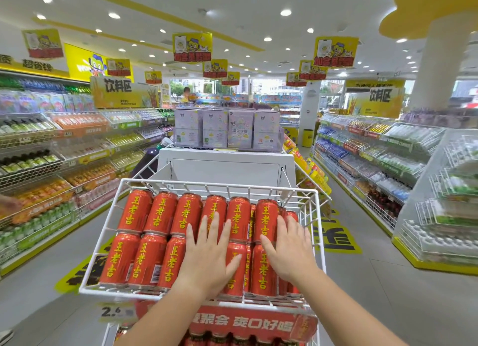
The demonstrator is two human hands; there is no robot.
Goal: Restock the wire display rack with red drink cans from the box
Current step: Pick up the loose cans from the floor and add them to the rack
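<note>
We find red cans [144,237] filling the rack [116,294]. Left hand [209,255] at six o'clock, right hand [291,250] at four, lie flat on them, released.

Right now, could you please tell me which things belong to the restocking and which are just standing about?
Job: red drink cans, wire display rack, left hand and right hand, flat on the cans.
Just about: purple cartons, side shelves of bottles, hanging yellow signs, price tag.

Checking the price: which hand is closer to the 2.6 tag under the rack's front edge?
Left. The left hand lies flat on the cans, up and right of the price tag; the right hand lies farther right.
</note>
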